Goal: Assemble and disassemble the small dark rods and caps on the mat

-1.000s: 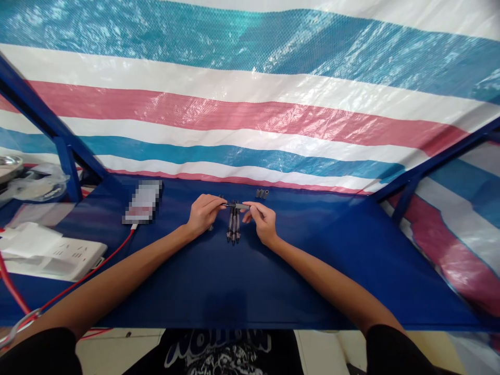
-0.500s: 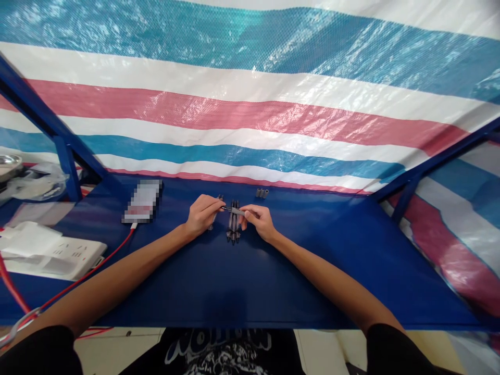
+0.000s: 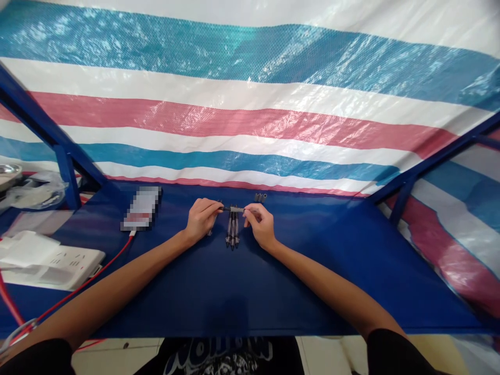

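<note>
Head view: one pen (image 3: 233, 209) is held just above the pen row (image 3: 232, 234), its ends pinched in the grips of left hand (image 3: 201, 219) and right hand (image 3: 260, 225). Row judged finished; two sleeves (image 3: 261, 197) beyond it judged unused.

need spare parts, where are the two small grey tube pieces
In the head view, the two small grey tube pieces lie on the dark blue tabletop near its far edge, just beyond the right hand and right of the dark pens.
</note>
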Demonstrator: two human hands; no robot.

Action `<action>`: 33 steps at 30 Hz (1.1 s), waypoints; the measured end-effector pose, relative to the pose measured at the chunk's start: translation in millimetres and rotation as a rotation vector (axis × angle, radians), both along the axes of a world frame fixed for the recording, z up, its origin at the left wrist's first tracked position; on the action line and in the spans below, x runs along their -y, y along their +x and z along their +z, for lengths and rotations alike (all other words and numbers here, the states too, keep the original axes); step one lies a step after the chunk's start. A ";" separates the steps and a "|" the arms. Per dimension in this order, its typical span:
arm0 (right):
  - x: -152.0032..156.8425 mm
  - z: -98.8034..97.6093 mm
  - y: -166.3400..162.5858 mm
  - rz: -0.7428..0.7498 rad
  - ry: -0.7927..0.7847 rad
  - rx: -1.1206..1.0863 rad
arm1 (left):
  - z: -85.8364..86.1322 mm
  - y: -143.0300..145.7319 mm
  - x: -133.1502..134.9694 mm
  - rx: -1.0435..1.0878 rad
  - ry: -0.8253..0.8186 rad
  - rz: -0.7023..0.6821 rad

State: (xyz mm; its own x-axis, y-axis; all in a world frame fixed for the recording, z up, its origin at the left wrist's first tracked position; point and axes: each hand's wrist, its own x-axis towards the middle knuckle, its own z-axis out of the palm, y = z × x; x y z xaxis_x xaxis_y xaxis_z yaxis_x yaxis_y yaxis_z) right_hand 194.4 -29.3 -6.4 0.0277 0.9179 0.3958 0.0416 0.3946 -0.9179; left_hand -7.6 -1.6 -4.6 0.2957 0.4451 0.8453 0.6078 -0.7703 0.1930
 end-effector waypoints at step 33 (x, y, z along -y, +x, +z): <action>-0.3 -4.0 2.4 -0.038 0.032 0.099 | -2.8 -2.1 -3.5 -0.037 -0.071 -0.023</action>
State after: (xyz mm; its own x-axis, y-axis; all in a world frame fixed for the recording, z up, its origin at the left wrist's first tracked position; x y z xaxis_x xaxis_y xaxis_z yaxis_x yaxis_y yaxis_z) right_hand 196.8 -29.0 -10.5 0.0217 0.9038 0.4274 0.1465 0.4200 -0.8956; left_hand -9.7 1.9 -7.4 0.3371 0.4963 0.8000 0.5980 -0.7692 0.2252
